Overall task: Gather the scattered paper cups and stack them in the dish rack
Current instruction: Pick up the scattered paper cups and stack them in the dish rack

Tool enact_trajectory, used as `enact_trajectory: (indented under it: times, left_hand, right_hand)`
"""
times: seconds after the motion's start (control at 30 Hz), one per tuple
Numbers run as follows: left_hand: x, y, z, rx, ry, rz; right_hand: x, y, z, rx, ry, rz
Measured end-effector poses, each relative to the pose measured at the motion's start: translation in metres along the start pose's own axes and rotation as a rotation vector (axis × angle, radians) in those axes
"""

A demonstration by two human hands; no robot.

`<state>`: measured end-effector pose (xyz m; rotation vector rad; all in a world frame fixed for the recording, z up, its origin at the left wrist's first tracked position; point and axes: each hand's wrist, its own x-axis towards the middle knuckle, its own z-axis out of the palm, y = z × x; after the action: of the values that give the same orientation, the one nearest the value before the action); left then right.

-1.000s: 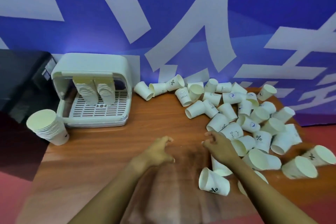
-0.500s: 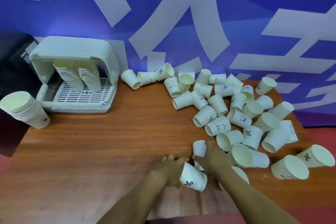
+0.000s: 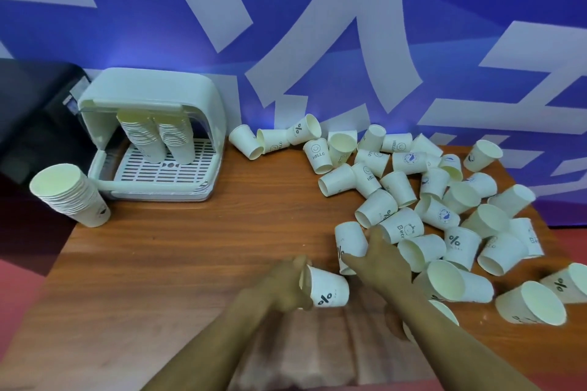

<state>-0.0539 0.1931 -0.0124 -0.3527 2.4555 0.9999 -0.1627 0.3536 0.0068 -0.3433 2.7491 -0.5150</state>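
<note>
Head view: left grip [image 3: 286, 284] clenches a %-marked cup [image 3: 327, 287] lying sideways above the wooden surface [image 3: 178, 257]; right grip [image 3: 379, 260] grasps another cup [image 3: 349, 243] at the scattered pile's edge. Dish rack [image 3: 152, 136], far left, holds two stacks.

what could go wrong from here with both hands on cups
The left hand holds a percent-sign cup by its rim, so squeezing could crush it. The right hand grips another cup beside the pile; its forearm could knock neighbours off the table edge.
</note>
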Motion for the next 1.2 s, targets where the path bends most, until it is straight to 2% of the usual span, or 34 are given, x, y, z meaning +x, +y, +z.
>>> enact_trajectory:
  times: [0.1,0.3,0.47,0.63,0.9,1.2]
  left_hand:
    - [-0.017,-0.021,-0.04,-0.046,0.106,0.003]
    - [-0.064,-0.072,-0.116,-0.109,0.265,0.014]
    - [-0.094,-0.127,-0.171,-0.185,0.373,0.004]
    - [-0.114,-0.178,-0.217,-0.141,0.458,-0.015]
    - [-0.122,-0.229,-0.273,0.03,0.528,-0.071]
    - [-0.093,-0.252,-0.311,0.186,0.615,-0.199]
  right_hand:
    - [0.002,-0.043,-0.005,0.095,0.043,-0.088]
    - [-0.005,-0.139,0.002,0.292,-0.046,-0.233]
    - [-0.008,-0.218,0.017,0.344,-0.038,-0.309]
    - [-0.01,-0.279,0.04,0.333,-0.032,-0.315]
    - [-0.011,-0.337,0.088,0.386,0.037,-0.27]
    - [0.03,-0.369,0.099,0.34,0.004,-0.269]
